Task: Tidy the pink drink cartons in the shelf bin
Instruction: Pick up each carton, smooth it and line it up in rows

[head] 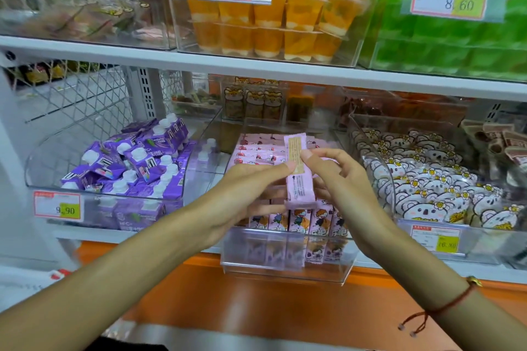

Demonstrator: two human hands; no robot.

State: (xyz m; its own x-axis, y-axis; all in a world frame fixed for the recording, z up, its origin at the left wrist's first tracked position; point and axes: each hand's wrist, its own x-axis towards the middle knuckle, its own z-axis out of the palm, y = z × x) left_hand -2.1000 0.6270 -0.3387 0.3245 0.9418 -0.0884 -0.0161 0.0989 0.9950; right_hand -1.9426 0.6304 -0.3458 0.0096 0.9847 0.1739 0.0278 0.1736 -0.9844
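Left hand (251, 188) and right hand (339, 177) both pinching one pink carton (299, 171), held upright and slightly tilted above the clear bin (285, 268). Left fingertips on the carton's left edge, right thumb on its upper right edge, other right fingers curled behind. Carton raised clear of the packed pink cartons (296, 221), its bottom edge just above their tops.

Relative to the bin: front wall jutting out past the white shelf (85, 236) lip, over the orange panel (256, 308) below. Front row of cartons standing upright against that wall; more rows lying behind, reaching toward the back. Open room at the rear of the bin, beyond the last row. Side walls close on both flanks. Left of the bin, a curved tray of purple cartons (134, 168), just beside. Right of the bin, a tray of koala-faced packets (427, 188), its wall touching or nearly so. Above the bin, the next shelf edge, with orange jelly cups (271, 23) on it.
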